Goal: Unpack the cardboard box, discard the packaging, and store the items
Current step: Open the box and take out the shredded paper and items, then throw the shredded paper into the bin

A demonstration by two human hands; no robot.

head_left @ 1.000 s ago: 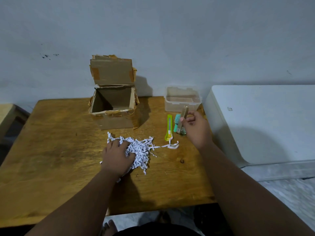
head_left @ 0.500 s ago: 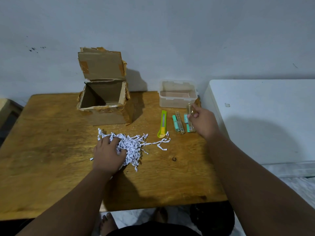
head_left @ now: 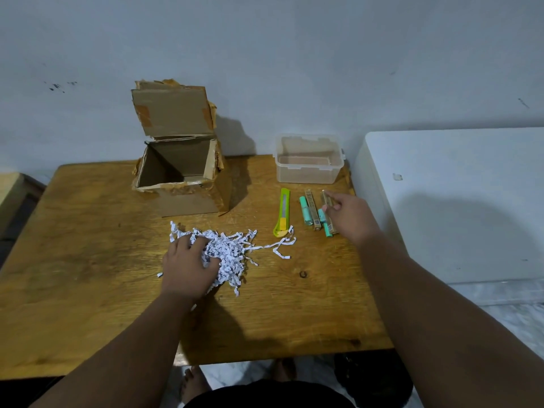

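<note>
— Cardboard box [head_left: 188, 201]: how far along are we looking?

— Working outward from me: my left hand [head_left: 188, 267] is curling its fingers into the shredded paper [head_left: 229, 251], which is lying heaped on the table [head_left: 88, 260]. So the packaging is out but waiting to be discarded.

— And your right?

— My right hand [head_left: 351, 217] is resting its fingertips on the outermost brown stick [head_left: 325, 197]; whether it is pinching or merely touching, I cannot tell. Beside it the teal sticks [head_left: 305, 210] and the utility knife [head_left: 283, 213] are lying in a row, none of them stored. Beyond them the clear container [head_left: 309, 175] is sitting empty, I'm judging. The box is standing farthest back, flap up, well apart from both hands, nearer my left, and showing nothing inside.
</note>
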